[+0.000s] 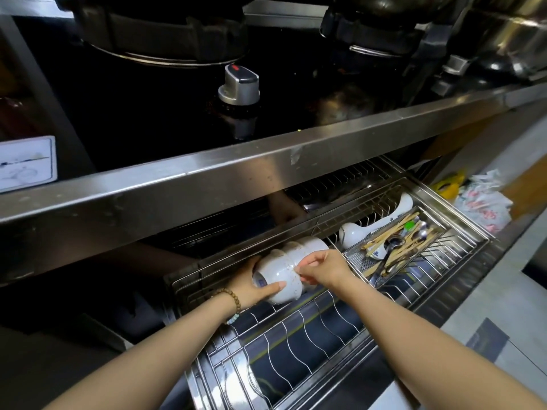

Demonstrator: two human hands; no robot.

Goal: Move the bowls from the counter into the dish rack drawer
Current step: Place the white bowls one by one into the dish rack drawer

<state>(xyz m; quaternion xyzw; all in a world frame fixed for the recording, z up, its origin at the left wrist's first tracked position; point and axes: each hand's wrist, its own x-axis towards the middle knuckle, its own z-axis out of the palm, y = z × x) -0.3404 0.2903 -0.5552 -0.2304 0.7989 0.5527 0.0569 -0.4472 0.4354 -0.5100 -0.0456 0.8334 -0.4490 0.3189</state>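
A row of several white bowls (293,258) lies on its side in the back left part of the pulled-out steel dish rack drawer (310,329). My left hand (248,287), with a bead bracelet at the wrist, cups the foot of the nearest bowl (278,279). My right hand (322,269) pinches that bowl's rim from the right. The bowl rests against the others between the wire dividers.
A wire cutlery basket (396,247) with chopsticks and spoons sits in the drawer's right part, with white ladles (364,229) behind it. The steel counter edge (236,170) overhangs the drawer. A stove knob (239,84) and pots stand above. Plastic bags (479,199) lie at right.
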